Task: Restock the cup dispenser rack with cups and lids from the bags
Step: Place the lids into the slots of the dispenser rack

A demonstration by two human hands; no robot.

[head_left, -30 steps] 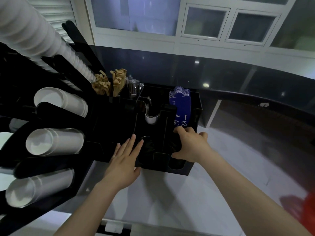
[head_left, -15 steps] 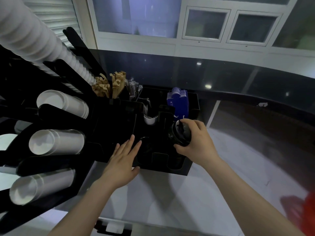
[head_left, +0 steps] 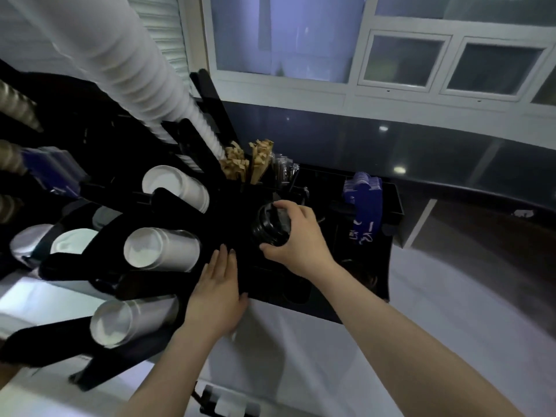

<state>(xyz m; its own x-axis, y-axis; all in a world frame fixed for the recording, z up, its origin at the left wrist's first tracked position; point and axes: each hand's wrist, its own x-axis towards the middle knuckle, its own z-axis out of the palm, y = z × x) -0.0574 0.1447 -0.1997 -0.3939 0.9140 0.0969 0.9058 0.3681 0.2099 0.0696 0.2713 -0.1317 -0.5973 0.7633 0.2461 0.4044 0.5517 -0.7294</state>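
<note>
The right hand [head_left: 296, 236] grips a stack of black lids [head_left: 270, 225] above the black organizer [head_left: 388, 266]; the left hand [head_left: 218, 291] lies flat, open and empty on its front edge.

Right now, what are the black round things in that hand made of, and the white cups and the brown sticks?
The black lids in the right hand look like thin glossy plastic: light glints off their ridged edges. The white cups look like matte paper, with dull, even sides, though foam is possible. The brown sticks look like wood or paper wrappers; too blurred to tell.

One head-worn view looks steeply down, close over the black rack [head_left: 186, 224].
</note>
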